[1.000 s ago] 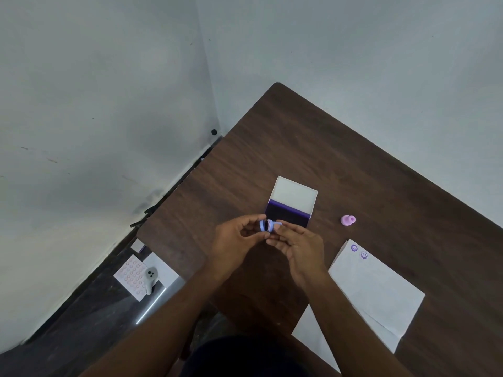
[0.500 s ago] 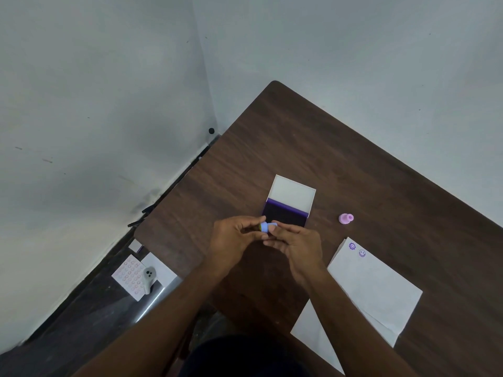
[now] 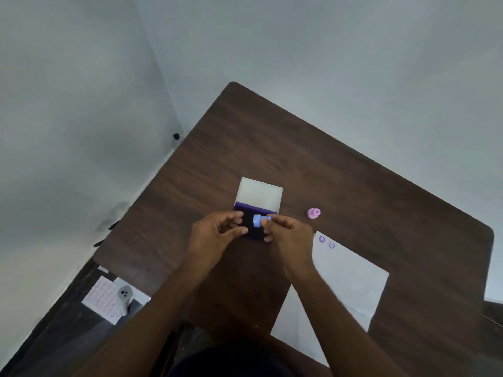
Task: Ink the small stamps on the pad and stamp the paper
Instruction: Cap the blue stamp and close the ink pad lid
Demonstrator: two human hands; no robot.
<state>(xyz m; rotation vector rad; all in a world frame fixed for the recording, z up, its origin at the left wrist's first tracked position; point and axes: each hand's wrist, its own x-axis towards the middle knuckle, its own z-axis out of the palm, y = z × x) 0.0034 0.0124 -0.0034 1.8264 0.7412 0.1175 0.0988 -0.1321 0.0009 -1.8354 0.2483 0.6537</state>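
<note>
Pinching blue stamp (image 3: pixel 258 220) in right hand (image 3: pixel 290 238) over ink pad (image 3: pixel 251 227), left hand (image 3: pixel 215 236) loosened, empty; pressing down next.

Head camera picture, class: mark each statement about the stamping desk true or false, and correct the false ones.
1. The right hand holds the blue stamp over the ink pad. True.
2. The pink stamp is in the left hand. False: it stands alone on the table.
3. The paper already carries two purple prints. True.
4. The ink pad's lid is shut. False: it is open.
</note>
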